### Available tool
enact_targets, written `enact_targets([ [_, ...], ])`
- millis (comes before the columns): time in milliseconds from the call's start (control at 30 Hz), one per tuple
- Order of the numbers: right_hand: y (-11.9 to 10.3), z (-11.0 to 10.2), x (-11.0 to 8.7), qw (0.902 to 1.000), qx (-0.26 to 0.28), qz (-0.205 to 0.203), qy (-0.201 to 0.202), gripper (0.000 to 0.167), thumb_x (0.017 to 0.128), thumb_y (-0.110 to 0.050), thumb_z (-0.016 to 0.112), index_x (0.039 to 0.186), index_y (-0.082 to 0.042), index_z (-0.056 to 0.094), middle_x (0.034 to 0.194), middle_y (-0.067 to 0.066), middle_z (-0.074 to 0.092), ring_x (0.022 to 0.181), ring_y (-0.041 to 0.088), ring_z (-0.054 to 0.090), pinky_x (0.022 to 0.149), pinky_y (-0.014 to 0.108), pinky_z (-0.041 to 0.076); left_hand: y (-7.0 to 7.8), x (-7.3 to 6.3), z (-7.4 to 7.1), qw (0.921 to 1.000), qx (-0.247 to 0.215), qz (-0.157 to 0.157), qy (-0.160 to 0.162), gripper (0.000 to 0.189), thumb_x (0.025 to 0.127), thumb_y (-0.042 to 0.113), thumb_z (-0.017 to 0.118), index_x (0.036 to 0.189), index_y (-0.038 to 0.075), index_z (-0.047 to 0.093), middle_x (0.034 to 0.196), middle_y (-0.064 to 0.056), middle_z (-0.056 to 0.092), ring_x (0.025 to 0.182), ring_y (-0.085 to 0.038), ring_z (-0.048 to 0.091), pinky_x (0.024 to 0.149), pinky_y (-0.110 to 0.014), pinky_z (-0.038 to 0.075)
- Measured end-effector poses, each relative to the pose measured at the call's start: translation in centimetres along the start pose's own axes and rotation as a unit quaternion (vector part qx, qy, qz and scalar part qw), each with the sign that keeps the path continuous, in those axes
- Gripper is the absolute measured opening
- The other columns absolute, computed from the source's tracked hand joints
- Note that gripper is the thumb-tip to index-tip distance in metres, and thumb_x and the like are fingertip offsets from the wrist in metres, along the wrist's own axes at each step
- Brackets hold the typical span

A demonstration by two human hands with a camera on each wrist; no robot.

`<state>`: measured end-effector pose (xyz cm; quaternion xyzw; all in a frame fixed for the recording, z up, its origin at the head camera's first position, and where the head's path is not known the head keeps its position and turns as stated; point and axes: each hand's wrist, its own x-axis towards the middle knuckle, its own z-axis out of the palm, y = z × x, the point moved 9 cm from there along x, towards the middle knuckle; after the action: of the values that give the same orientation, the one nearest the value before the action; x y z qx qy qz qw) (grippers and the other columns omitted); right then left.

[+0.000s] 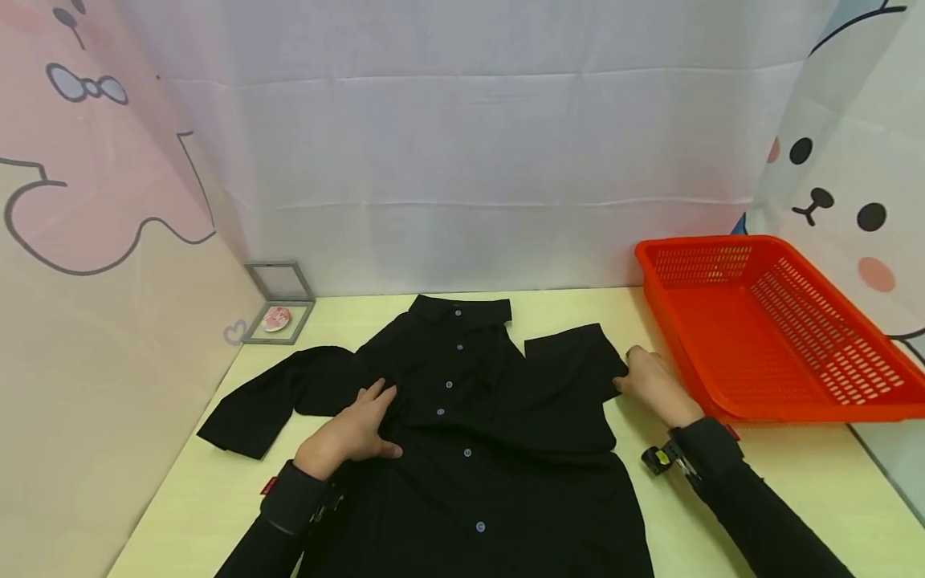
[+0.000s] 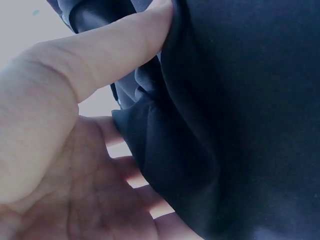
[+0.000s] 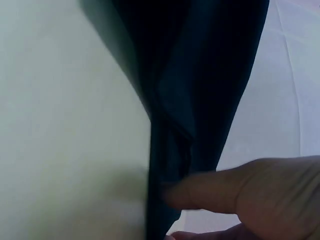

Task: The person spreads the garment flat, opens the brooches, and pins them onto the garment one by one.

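A black button-up shirt (image 1: 451,449) lies front up on the pale yellow table, collar towards the back. My left hand (image 1: 357,425) rests on the shirt's left side, fingers extended and thumb spread apart. In the left wrist view, the thumb (image 2: 115,45) touches the black cloth (image 2: 240,125), which hides the fingertips. My right hand (image 1: 658,385) pinches the end of the right-hand sleeve (image 1: 578,357) beside the basket. Up close, that sleeve (image 3: 200,75) hangs from the thumb and fingers, partly hidden. The left-hand sleeve (image 1: 253,409) lies bent outward on the table.
An orange-red plastic basket (image 1: 723,321) stands at the right, close to my right forearm. At the back left corner sits a small grey open case (image 1: 292,325) with a pink round item (image 1: 276,319) in it. White curtains (image 1: 462,160) hang behind the table (image 1: 571,305).
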<state>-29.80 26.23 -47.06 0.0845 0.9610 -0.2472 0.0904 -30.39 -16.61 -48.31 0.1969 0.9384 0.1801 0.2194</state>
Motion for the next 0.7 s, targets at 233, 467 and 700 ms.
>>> enact_targets([
  [233,0.0,0.3,0.6,0.9991,0.012,0.006,-0.040,0.028,0.086,-0.007,0.073,0.098,0.015,0.061,0.083,0.016,0.055,0.075,0.029,0.052,0.065,0.034,0.046,0.1,-0.1,-0.1,1.0000,-0.003,-0.002,0.004,0.097,0.082,0.021,0.089,0.158,-0.004,0.033,0.167,-0.031,0.018,0.150,-0.061,0.017,0.114,-0.071,0.033],
  [467,-1.1,-0.8,-0.8,0.9975,0.042,-0.041,0.039,0.016,0.087,-0.002,0.067,0.092,0.009,0.057,0.075,0.012,0.050,0.067,0.025,0.050,0.057,0.031,0.039,0.2,-0.2,0.0,1.0000,-0.004,-0.006,0.005,0.098,0.081,0.021,0.090,0.157,-0.003,0.034,0.167,-0.031,0.019,0.151,-0.059,0.017,0.115,-0.069,0.034],
  [700,-4.9,-6.5,-4.6,0.9747,0.015,-0.107,0.196,0.017,0.088,-0.002,0.066,0.099,0.010,0.066,0.084,0.022,0.065,0.066,0.029,0.058,0.055,0.034,0.046,-0.5,-0.1,-0.3,0.9999,-0.011,-0.010,0.004,0.101,0.080,0.025,0.091,0.158,-0.002,0.033,0.168,-0.029,0.018,0.151,-0.058,0.015,0.115,-0.071,0.031],
])
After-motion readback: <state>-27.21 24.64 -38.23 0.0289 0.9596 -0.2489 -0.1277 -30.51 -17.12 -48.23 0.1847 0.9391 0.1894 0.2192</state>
